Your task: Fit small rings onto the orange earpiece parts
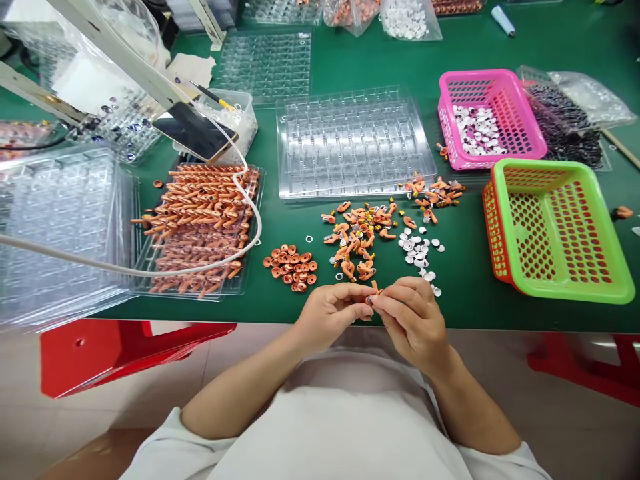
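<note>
At the table's front edge, my left hand [340, 310] pinches a small orange earbud-like part [375, 287] between thumb and forefinger. My right hand [415, 320] closes on the same part from the other side, its fingertips meeting the left ones. Most of the part is hidden by my fingers. Just beyond my hands lies a loose pile of orange stemmed earbud pieces [357, 233] with yellow bits. Small round orange caps [291, 267] form a heap to the left. White discs [416, 248] are scattered to the right.
Clear moulded trays [355, 147] lie behind the piles. To the left, a filled tray of orange pieces [205, 220] sits under a white cable [150, 272]. A green basket [565, 233] and a pink basket [493, 120] stand at the right. Red stools [115, 360] flank me.
</note>
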Demonstrator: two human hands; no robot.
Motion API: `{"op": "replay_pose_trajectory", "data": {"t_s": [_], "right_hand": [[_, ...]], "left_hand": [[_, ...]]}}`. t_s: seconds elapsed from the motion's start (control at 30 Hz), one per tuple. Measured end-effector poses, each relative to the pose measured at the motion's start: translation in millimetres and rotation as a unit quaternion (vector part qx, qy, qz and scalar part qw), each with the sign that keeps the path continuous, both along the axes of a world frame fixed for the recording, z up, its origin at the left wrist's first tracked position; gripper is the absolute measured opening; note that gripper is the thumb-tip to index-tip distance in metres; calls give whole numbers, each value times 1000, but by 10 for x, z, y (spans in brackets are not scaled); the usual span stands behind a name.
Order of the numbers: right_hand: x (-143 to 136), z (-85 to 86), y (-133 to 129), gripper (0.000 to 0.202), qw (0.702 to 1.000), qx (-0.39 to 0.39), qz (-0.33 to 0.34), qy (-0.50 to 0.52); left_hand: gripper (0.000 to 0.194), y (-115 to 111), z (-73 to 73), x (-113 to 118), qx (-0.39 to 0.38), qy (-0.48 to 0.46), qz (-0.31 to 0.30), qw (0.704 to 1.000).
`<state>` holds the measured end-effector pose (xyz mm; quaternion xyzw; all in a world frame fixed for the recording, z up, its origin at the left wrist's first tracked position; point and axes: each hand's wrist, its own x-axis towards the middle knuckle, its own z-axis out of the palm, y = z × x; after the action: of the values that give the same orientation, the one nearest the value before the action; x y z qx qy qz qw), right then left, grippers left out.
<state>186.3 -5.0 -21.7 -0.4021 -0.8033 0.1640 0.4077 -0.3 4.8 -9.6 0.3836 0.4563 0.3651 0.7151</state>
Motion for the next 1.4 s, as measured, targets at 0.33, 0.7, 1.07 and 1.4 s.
{"op": "replay_pose_trajectory", "data": {"t_s": [0.33, 0.7, 1.07, 1.4], "right_hand": [[-47, -88, -42, 43, 999, -25, 31, 15], [-88, -94, -70, 44, 999, -43, 31, 12], [-108, -42, -25, 49, 996, -63, 20, 53], [31, 65, 15, 41, 945, -292, 4, 146]], "left_hand": [[17, -28, -59, 24, 36, 41, -1, 998], [16, -22, -71, 4, 54, 54, -26, 997], [17, -13, -52, 11, 12, 25, 7, 1000], [16, 4, 16, 8, -28, -33, 16, 999]]}}
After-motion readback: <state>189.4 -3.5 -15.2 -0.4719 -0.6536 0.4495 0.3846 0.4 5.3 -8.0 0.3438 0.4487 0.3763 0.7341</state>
